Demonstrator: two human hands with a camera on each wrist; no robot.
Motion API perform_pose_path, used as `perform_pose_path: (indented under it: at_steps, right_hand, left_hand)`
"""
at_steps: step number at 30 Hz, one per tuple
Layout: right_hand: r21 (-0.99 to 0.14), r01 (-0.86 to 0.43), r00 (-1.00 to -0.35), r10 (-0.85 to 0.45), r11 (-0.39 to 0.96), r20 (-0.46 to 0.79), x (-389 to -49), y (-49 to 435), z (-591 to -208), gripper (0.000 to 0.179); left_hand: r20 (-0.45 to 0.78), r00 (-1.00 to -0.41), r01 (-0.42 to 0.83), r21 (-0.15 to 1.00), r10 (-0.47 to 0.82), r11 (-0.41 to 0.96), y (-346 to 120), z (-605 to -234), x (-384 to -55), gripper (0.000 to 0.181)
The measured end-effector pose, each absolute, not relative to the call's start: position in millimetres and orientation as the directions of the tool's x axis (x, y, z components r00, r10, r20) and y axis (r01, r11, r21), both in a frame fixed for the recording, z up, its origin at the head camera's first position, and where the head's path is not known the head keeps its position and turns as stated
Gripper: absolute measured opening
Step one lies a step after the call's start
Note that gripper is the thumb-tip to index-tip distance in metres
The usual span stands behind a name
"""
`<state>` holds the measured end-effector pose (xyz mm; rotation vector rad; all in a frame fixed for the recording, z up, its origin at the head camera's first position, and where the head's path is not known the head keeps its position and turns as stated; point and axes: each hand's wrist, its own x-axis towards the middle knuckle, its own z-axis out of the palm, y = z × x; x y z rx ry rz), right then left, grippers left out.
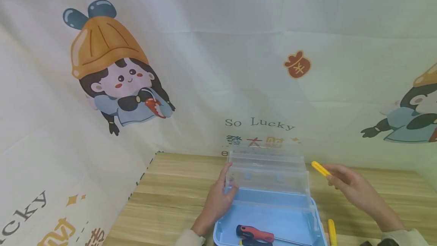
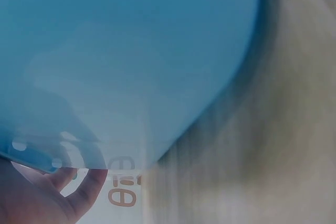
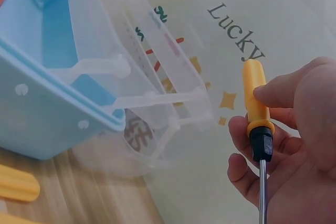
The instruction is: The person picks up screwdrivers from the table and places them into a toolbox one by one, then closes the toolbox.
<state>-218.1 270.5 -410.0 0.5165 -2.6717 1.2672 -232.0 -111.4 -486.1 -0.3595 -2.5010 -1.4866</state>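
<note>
A light blue toolbox (image 1: 280, 216) stands on the wooden table, its clear plastic trays (image 1: 269, 175) swung up at the back on white hinge arms. My left hand (image 1: 216, 199) grips the left edge of these trays, thumb in front. In the left wrist view the box wall hides much of that hand (image 2: 42, 198). Right of the box, my right hand (image 1: 355, 187) pinches a screwdriver (image 3: 256, 95) by its yellow handle, the metal shaft pointing down toward the wrist. Inside the box lies a red and black screwdriver (image 1: 257, 234), with a black and yellow handle (image 1: 256, 242) beside it.
Close to the box's right side, a yellow handle (image 1: 331, 231) lies on the table (image 1: 170, 185). A printed cloth (image 1: 205, 67) hangs behind and to the left. Something dark (image 1: 387, 242) shows at the bottom right edge.
</note>
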Motion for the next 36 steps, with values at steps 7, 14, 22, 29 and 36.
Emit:
perform_pose_path:
  at_steps: [7, 14, 22, 29, 36]
  right_hand:
    - [-0.717, -0.379, -0.925, -0.262, 0.585, 0.275, -225.6, 260.7, -409.0, 0.031]
    - [-0.717, -0.369, -0.928, -0.274, 0.592, 0.252, -231.7, 251.4, -402.4, 0.032]
    - [-0.742, -0.348, -0.933, -0.290, 0.573, 0.214, -236.3, 243.1, -395.6, 0.033]
    - [-0.759, -0.361, -0.925, -0.308, 0.541, 0.221, -241.5, 237.2, -393.7, 0.033]
    - [-0.767, -0.393, -0.910, -0.335, 0.507, 0.245, -247.1, 229.4, -389.4, 0.031]
  left_hand:
    - [0.296, -0.950, 0.309, 0.830, 0.104, 0.464, -111.3, -485.4, -231.5, 0.069]
    - [0.296, -0.950, 0.309, 0.830, 0.103, 0.463, -111.0, -486.2, -231.8, 0.069]
    - [0.290, -0.952, 0.302, 0.833, 0.101, 0.464, -111.3, -486.3, -232.1, 0.069]
    - [0.289, -0.952, 0.300, 0.833, 0.097, 0.465, -111.4, -485.1, -231.1, 0.068]
    - [0.288, -0.953, 0.299, 0.830, 0.097, 0.471, -111.5, -485.3, -230.8, 0.069]
